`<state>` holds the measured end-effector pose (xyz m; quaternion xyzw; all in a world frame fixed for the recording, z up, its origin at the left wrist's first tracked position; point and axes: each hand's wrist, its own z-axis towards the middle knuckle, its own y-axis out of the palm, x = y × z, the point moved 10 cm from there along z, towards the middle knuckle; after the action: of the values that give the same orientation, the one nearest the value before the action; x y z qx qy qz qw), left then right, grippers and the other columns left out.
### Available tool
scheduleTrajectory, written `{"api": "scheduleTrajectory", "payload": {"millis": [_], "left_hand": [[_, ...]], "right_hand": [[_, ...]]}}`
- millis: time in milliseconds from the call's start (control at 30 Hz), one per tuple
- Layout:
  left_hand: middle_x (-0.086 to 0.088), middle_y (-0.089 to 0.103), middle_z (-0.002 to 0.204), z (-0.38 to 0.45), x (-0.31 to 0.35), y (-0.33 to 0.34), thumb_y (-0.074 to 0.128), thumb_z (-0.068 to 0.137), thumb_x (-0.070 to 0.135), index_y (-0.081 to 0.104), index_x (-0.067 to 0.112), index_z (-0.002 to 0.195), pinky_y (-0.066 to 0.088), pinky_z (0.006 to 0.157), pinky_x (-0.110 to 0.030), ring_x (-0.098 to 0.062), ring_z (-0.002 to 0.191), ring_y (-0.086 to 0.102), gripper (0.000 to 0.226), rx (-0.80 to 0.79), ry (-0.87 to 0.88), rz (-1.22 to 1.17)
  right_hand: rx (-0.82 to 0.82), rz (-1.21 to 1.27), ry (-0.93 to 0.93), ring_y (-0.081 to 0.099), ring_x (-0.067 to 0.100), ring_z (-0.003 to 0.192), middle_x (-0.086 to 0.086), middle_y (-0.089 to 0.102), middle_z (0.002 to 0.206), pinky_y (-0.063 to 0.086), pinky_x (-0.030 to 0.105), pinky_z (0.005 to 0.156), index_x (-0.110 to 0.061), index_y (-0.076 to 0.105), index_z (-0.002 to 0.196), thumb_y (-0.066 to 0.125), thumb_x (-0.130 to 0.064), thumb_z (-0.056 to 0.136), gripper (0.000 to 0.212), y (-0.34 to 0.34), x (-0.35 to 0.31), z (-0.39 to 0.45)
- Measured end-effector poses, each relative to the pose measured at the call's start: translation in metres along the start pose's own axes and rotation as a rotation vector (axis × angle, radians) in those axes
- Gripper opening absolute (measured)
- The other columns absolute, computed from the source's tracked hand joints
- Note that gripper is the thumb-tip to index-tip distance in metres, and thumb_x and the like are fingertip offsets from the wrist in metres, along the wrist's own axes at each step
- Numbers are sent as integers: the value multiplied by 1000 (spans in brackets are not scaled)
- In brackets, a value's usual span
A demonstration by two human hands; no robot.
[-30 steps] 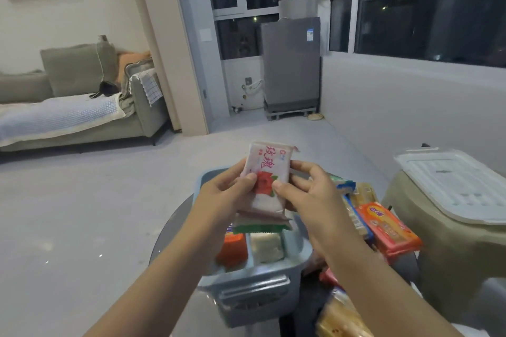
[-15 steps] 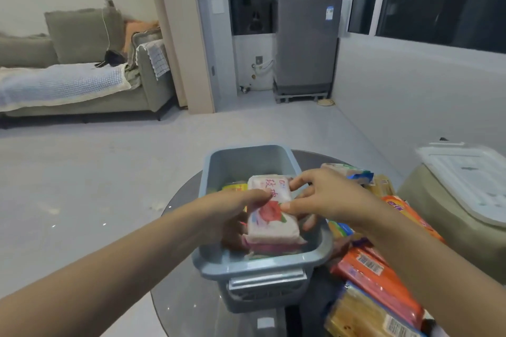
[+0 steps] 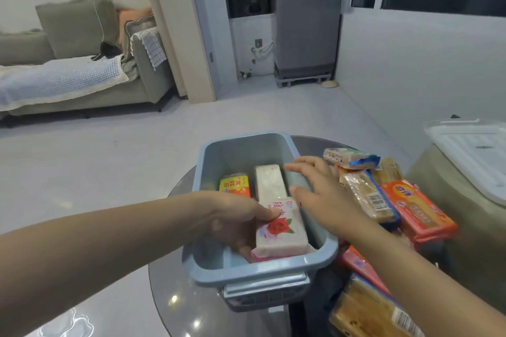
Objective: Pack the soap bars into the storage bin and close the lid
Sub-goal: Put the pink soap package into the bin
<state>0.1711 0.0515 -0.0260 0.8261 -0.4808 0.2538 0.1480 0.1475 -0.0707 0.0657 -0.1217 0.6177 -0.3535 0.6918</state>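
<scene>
A blue-grey storage bin [image 3: 247, 273] stands on a round glass table. Inside it lie an orange-yellow soap bar [image 3: 235, 185], a white soap bar [image 3: 270, 182] and, at the near end, a white rose-printed soap bar [image 3: 282, 230] on top of other bars. My left hand [image 3: 236, 223] reaches into the bin and holds the rose soap bar, thumb on its top. My right hand [image 3: 319, 191] hovers over the bin's right rim with fingers spread, holding nothing. The white lid [image 3: 473, 156] lies on a stool at the right.
A pile of wrapped soap bars [image 3: 383, 200] lies on the table to the right of the bin, more of them near the bottom right corner [image 3: 367, 309]. The glass table's edge [image 3: 158, 290] curves at the left. A sofa and a washing machine stand beyond.
The rose soap bar went from held up in both hands down into the bin's near end. My right hand let go of it and moved right over the rim.
</scene>
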Motion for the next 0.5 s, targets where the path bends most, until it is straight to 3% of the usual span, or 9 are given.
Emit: {"api": "scheduleTrajectory", "payload": {"millis": [100, 233, 367, 500], "left_hand": [[-4, 75, 71, 9, -2, 6, 39, 99, 27, 54, 10, 102, 52, 83, -41, -18, 70, 70, 23, -21, -30, 40], [-6, 74, 78, 16, -7, 9, 37, 101, 21, 56, 5, 99, 47, 92, -41, -20, 81, 66, 25, -42, -65, 64], [-5, 70, 69, 27, -14, 16, 36, 101, 20, 56, 5, 90, 45, 93, -38, -18, 74, 62, 28, 14, -108, 116], [-7, 62, 82, 40, -18, 15, 38, 100, 19, 54, 4, 89, 44, 92, -38, -21, 81, 60, 24, 76, -109, 70]], "right_hand": [[4, 97, 9, 19, 0, 125, -16, 32, 123, 14, 11, 91, -23, 49, 127, 49, -11, 90, 38, 1, 5, 0], [6, 94, 13, 18, 2, 125, -17, 30, 121, 15, 16, 94, -23, 47, 128, 50, -17, 91, 38, 3, 8, 1], [21, 125, 9, 18, 1, 124, -18, 30, 121, 15, 13, 91, -24, 47, 127, 50, -20, 91, 37, 2, 8, 0], [24, 131, -10, 17, -1, 124, -17, 31, 125, 15, 14, 92, -26, 47, 126, 50, -19, 90, 37, 2, 10, -1]]}}
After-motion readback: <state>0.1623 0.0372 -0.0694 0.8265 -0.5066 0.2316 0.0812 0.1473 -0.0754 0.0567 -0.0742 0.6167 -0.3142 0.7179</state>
